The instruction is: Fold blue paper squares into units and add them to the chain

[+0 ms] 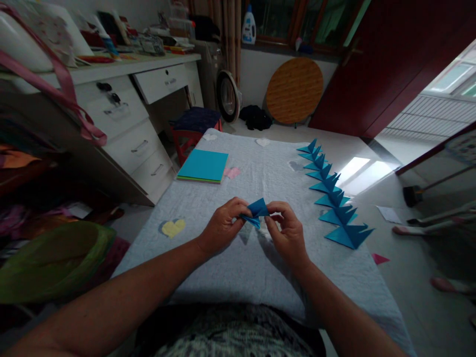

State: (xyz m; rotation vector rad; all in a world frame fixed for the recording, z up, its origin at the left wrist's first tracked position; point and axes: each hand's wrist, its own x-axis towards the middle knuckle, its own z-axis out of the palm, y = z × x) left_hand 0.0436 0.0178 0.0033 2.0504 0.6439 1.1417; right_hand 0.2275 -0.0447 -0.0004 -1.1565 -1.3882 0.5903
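Observation:
A small folded blue paper piece (257, 210) is held just above the pale grey cloth-covered table (230, 267), near its middle. My left hand (222, 224) pinches its left side with closed fingers. My right hand (286, 232) pinches its right side, fingers also closed. To the right, a row of several finished blue folded triangles (330, 196) runs from the far edge toward me. A stack of square paper with a blue top sheet (204, 166) lies at the far left of the table.
A white desk with drawers (141, 119) stands to the left, cluttered on top. A red stool (193, 130) sits beyond the table. A yellow heart (173, 227) marks the cloth. Someone's feet (409, 230) show on the floor at right.

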